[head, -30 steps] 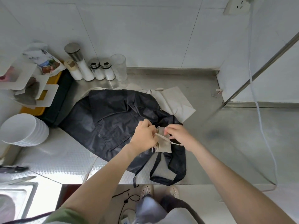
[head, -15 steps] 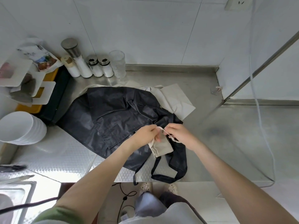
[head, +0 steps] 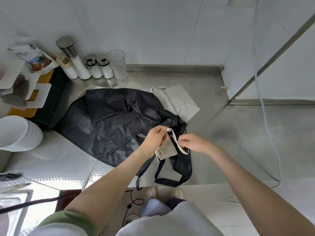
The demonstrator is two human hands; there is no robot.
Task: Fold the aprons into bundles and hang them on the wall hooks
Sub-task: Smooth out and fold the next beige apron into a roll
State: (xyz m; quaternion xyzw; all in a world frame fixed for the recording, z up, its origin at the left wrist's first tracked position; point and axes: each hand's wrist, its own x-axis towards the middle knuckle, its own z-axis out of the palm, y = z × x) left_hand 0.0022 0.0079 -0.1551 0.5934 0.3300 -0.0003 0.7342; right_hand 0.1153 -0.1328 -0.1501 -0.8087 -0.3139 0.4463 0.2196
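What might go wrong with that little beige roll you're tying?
The beige roll looks only loosely wrapped; if the left hand or right hand lets the strap slip, it may unroll. The black apron has a loop hanging over the counter edge, so a snag might drag it to the floor.

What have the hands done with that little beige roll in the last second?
The hands drew apart: the left hand lifted one end of the pale strap, the right hand pinches it lower down, so it now stretches between them. The beige bundle stays by the left hand; the black apron lies on the counter as before.
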